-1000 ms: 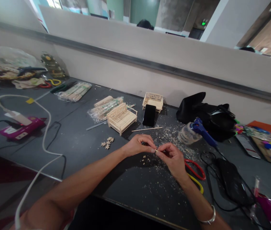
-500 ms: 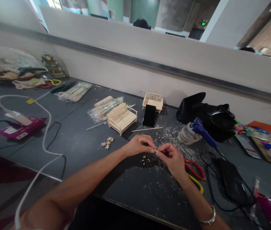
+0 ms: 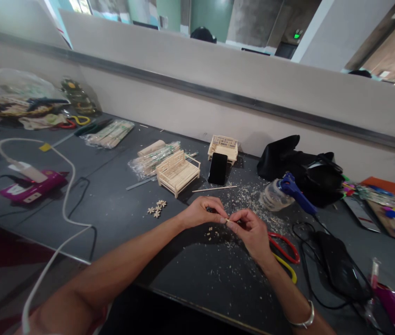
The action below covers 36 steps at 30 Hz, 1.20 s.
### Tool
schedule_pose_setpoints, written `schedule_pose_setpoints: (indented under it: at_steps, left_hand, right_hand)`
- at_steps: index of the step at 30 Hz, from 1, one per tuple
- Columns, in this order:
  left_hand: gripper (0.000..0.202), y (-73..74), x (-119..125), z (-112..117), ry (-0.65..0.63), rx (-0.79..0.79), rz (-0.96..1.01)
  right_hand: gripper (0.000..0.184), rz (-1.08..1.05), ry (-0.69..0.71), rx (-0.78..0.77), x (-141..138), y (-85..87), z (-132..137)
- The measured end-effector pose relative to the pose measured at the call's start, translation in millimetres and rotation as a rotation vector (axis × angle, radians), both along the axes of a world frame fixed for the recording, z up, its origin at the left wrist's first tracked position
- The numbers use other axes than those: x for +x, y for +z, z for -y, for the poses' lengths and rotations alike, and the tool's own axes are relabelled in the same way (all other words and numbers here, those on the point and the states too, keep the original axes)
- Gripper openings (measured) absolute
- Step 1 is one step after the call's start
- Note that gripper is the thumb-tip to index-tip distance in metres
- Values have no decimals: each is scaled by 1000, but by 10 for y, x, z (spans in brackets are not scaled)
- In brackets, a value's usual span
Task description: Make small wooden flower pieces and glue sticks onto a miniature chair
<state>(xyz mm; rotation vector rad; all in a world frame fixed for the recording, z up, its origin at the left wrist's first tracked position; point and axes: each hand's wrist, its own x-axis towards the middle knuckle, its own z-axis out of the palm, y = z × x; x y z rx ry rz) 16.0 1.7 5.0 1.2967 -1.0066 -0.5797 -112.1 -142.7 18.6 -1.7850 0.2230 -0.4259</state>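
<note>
My left hand (image 3: 204,211) and my right hand (image 3: 252,229) meet over the dark table, thumbs and forefingers pinched together on a small pale wooden piece (image 3: 228,220). Most of that piece is hidden by the fingertips. Just below them lie several tiny wooden bits (image 3: 210,232). Left of my hands is a cluster of flower-shaped wooden pieces (image 3: 157,209). Beyond stand a miniature wooden bench (image 3: 178,173) and a second one (image 3: 223,146) farther back, with a black phone (image 3: 217,168) leaning at its front. A thin stick (image 3: 214,188) lies in front of the phone.
Scissors with red and yellow handles (image 3: 284,251) lie beside my right forearm. A blue glue gun (image 3: 297,191) rests on a clear plastic jar (image 3: 275,195), near a black bag (image 3: 298,170). A white cable (image 3: 70,186) runs from a purple power strip (image 3: 31,186) on the left.
</note>
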Motion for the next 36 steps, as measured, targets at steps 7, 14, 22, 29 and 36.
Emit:
schedule_pose_setpoints:
  at_steps: [7,14,22,29,36]
  left_hand:
    - [33,-5,-2,5,7,21,-1]
    - [31,-2,-9,4,7,9,-14]
    - [26,26,-12,4,-2,-7,-110]
    - [31,-30,-16,48,79,-62,-574]
    - [33,-64,23,77,137,-230,-890]
  right_hand:
    - [23,-3,13,-14,0,9,7]
    - [25,-2,3,-3,2,-1,6]
    - [22,-13,33,42,1,21,-12]
    - [18,22,2,91,8,-33,1]
    - [16,13,-4,30,8,-87,-3]
